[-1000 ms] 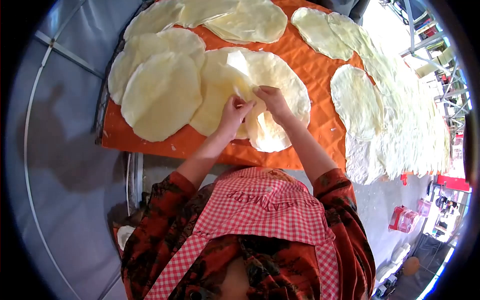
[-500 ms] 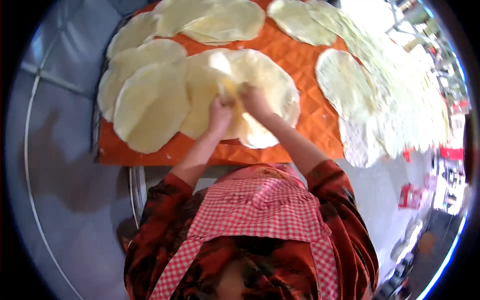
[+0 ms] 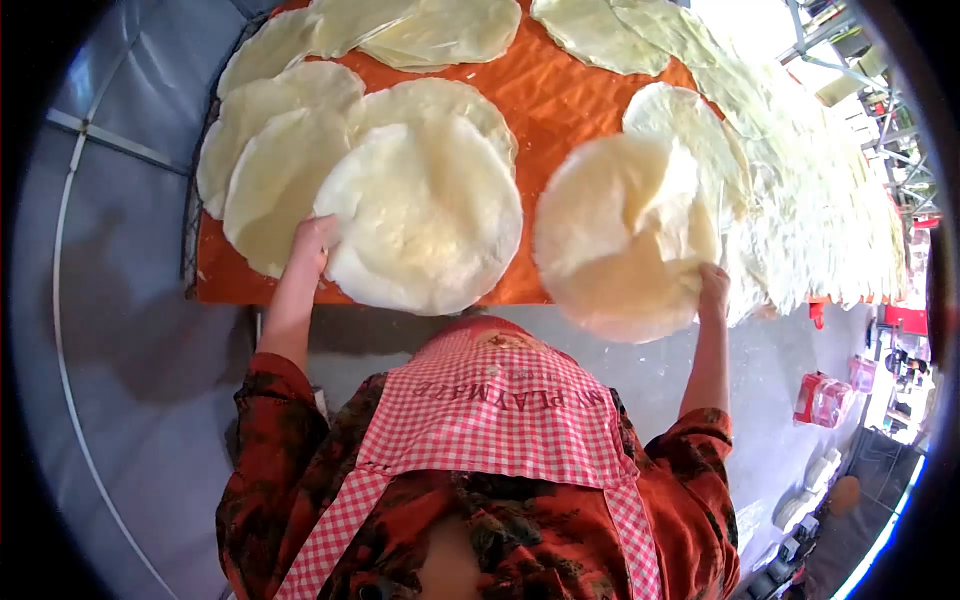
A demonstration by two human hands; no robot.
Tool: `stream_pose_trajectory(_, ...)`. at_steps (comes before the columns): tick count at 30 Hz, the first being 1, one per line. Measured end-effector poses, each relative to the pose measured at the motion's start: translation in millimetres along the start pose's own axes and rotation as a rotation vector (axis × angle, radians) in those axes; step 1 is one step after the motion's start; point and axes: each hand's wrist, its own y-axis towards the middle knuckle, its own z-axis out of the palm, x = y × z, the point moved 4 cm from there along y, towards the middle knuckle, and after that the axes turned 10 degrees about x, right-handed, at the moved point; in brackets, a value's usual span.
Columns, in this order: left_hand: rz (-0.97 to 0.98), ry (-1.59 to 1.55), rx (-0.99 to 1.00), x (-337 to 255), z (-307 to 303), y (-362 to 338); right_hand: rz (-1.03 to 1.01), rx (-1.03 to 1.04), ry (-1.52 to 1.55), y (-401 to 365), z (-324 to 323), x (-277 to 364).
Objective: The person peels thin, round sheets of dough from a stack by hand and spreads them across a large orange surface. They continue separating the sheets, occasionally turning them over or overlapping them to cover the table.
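My left hand (image 3: 317, 240) is closed on the left edge of a round, thin dough sheet (image 3: 425, 215), which partly covers other sheets on the orange cloth. Out to the right, my right hand (image 3: 712, 288) grips the right edge of a second thin dough sheet (image 3: 610, 235). That one is creased near its middle, and its lower part hangs past the table's front edge. A strip of orange cloth (image 3: 530, 160) shows between the two sheets.
Overlapping round sheets (image 3: 262, 180) lie at the left, with more sheets (image 3: 440, 35) at the back. A large mass of pale sheets (image 3: 800, 190) covers the right side. A grey wall (image 3: 130, 330) stands at left; a red container (image 3: 822, 400) is on the floor at right.
My hands have moved from close together at the middle to wide apart. Each now holds its own dough sheet, one drawn left and the other right, baring orange cloth between them.
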Motion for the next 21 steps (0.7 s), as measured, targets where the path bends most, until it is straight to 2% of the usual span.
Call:
stream_pose_trajectory(1,0.007,0.007,0.006,-2.1,4.3,-4.7,0.051,-0.002,-0.128,16.1,-18.6,-28.5)
stream_pose_trajectory(2,-0.029,-0.003,-0.012,-2.7,8.3,-13.2,-0.116,-0.195,-0.482,3.0,-13.5,-13.1)
stream_pose_trajectory(4,-0.088,-0.021,-0.029,-14.4,29.9,-31.4,-0.460,-0.604,-1.177,-63.1,37.6,81.8)
stream_pose_trajectory(5,-0.072,-0.023,-0.012,-23.9,52.3,-42.9,-0.570,-0.391,-0.938,-85.5,64.4,127.5)
stream_pose_trajectory(6,-0.055,-0.024,0.018,-33.6,80.8,-59.3,-0.734,-0.265,-0.644,-93.3,93.3,147.9)
stream_pose_trajectory(7,-0.036,-0.024,0.049,-41.1,106.9,-69.1,-0.618,-0.028,-0.504,-106.7,131.0,154.9)
stream_pose_trajectory(8,0.009,0.022,0.088,-45.5,129.4,-73.2,-0.527,0.303,-0.341,-145.9,180.4,187.1)
stream_pose_trajectory(9,0.050,0.064,0.121,-46.6,149.7,-78.0,-0.442,0.448,-0.178,-166.3,231.1,175.0)
stream_pose_trajectory(10,0.072,0.094,0.150,-46.6,170.3,-81.9,-0.697,0.617,-0.275,-193.0,264.8,200.6)
stream_pose_trajectory(11,0.097,0.058,0.180,-47.1,193.2,-86.8,-0.534,0.790,-0.261,-224.8,277.6,240.3)
stream_pose_trajectory(13,0.052,0.106,0.185,-51.6,220.2,-91.5,-0.861,0.675,-0.237,-239.7,321.0,262.0)
stream_pose_trajectory(14,0.113,0.119,0.265,-55.6,229.0,-86.5,-0.758,0.714,-0.392,-243.9,323.9,287.3)
stream_pose_trajectory(17,0.130,-0.027,0.296,-77.9,237.9,-83.9,-0.824,0.622,-0.643,-213.4,345.3,304.8)
stream_pose_trajectory(18,0.111,-0.029,0.349,-78.8,231.2,-68.7,-0.870,0.624,-0.734,-209.0,341.7,324.9)
stream_pose_trajectory(21,0.191,-0.104,0.508,-87.3,219.2,-46.5,-1.063,0.566,-0.857,-126.2,382.7,347.7)
